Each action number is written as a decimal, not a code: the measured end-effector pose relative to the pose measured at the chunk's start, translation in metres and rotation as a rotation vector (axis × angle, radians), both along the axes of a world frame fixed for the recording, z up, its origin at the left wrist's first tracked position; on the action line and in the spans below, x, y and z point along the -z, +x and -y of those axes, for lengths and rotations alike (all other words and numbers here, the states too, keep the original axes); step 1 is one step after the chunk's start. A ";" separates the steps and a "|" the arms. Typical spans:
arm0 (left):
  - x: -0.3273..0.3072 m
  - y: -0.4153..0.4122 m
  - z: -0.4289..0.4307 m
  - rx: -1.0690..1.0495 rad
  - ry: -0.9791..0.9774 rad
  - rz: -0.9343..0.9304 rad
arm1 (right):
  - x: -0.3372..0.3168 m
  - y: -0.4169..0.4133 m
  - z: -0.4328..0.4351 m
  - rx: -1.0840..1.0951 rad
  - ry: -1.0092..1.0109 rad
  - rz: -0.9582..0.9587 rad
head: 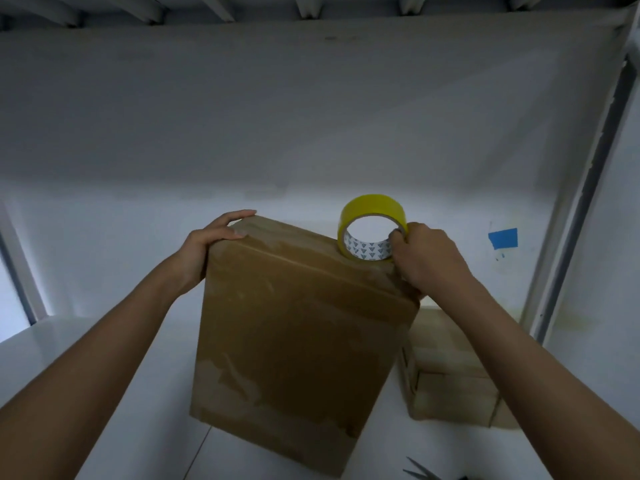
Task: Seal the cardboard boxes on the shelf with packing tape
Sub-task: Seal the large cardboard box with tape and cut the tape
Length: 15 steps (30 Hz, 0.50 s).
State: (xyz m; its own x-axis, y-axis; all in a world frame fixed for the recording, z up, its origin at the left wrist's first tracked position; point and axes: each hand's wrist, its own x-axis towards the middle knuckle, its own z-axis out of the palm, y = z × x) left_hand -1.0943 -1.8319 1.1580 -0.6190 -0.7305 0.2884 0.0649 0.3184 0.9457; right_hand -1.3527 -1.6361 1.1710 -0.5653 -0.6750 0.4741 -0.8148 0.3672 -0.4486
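Yellow tape roll (372,226) sits pinched in the right hand (424,259) at the upright box (301,327) top corner on the shelf (104,393); left hand (211,244) grips the opposite corner. Better keep the strip taut and flat.

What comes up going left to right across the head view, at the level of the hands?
Left hand → box → tape roll → right hand → blue tape patch → shelf post
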 end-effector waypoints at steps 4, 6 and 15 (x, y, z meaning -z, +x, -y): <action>-0.009 0.012 0.010 -0.026 -0.048 0.155 | -0.002 0.007 0.017 -0.044 0.017 -0.082; -0.015 0.012 0.015 -0.091 -0.218 0.330 | -0.001 0.014 0.025 -0.056 0.008 -0.147; -0.014 -0.021 -0.005 -0.280 -0.588 0.915 | 0.007 0.043 0.051 -0.075 -0.041 -0.256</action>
